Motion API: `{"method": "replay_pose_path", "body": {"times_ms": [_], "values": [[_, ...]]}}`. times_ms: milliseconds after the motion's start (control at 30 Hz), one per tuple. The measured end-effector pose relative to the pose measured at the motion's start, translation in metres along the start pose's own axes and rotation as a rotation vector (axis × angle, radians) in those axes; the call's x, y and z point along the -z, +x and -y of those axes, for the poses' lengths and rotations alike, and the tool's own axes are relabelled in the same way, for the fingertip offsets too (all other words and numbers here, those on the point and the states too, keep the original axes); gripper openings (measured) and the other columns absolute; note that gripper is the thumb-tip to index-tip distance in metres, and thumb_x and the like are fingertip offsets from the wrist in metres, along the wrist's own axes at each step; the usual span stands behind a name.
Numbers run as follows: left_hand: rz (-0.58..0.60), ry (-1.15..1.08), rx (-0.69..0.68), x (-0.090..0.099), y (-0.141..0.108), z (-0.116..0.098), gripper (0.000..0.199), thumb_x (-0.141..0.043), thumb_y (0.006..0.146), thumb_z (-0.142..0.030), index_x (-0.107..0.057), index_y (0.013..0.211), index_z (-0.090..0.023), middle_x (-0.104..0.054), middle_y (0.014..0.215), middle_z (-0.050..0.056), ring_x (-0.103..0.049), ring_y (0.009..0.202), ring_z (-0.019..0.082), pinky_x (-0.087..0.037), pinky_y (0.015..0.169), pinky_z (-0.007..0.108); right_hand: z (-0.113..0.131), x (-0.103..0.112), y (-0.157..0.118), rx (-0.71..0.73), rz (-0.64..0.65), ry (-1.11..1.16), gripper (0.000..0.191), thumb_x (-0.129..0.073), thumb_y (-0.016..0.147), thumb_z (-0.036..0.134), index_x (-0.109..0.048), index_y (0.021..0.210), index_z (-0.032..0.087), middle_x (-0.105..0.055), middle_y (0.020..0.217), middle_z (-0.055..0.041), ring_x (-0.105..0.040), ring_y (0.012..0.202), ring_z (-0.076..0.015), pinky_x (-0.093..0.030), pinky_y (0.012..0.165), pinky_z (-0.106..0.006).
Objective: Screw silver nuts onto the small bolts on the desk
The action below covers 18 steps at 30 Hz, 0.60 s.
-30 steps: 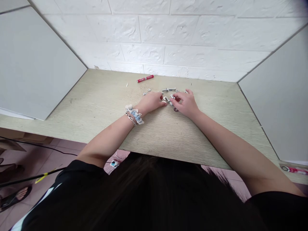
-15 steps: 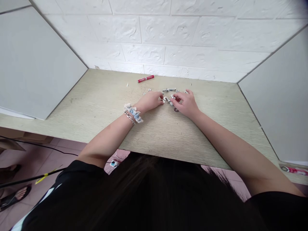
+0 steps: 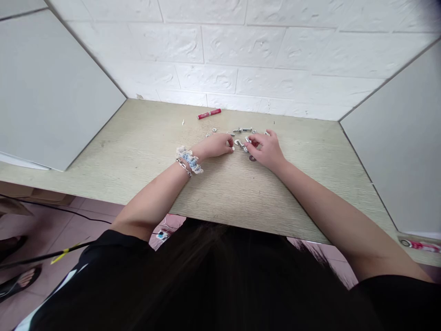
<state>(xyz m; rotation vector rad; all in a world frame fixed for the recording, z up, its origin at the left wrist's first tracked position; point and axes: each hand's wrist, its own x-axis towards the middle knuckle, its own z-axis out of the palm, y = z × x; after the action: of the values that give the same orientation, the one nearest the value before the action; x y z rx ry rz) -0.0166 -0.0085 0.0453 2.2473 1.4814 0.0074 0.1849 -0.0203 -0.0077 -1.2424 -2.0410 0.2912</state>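
Pale wood-grained table (image 3: 237, 193) with scattered bolts (image 3: 245, 130), nuts (image 3: 214, 130), red tube (image 3: 209, 114).

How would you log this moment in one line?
left hand: at pale disc; right hand: at bolt; red tube: on table, near wall

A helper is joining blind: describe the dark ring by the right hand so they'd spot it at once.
Below the white brick wall, on the pale desk, find the right hand. The dark ring lies beside it, nearer the desk's front edge than the silver bolts, and its brownish colour sets it apart.
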Motion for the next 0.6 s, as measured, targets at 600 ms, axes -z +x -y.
{"method": "replay_pose_path", "body": {"times_ms": [600], "values": [[-0.149,-0.289,-0.046,-0.008,-0.002,-0.003,0.02,-0.054,0.092,-0.03,-0.054,0.076,-0.017,-0.056,0.072,0.001,-0.049,0.068,0.013,-0.037,0.067,0.028,-0.006,-0.004,0.0,0.063,-0.179,-0.023,0.041,-0.033,0.099,0.055,-0.047,0.078,0.023,-0.059,0.07,0.0001,-0.058,0.071,-0.018,-0.038,0.109,-0.052]]}}
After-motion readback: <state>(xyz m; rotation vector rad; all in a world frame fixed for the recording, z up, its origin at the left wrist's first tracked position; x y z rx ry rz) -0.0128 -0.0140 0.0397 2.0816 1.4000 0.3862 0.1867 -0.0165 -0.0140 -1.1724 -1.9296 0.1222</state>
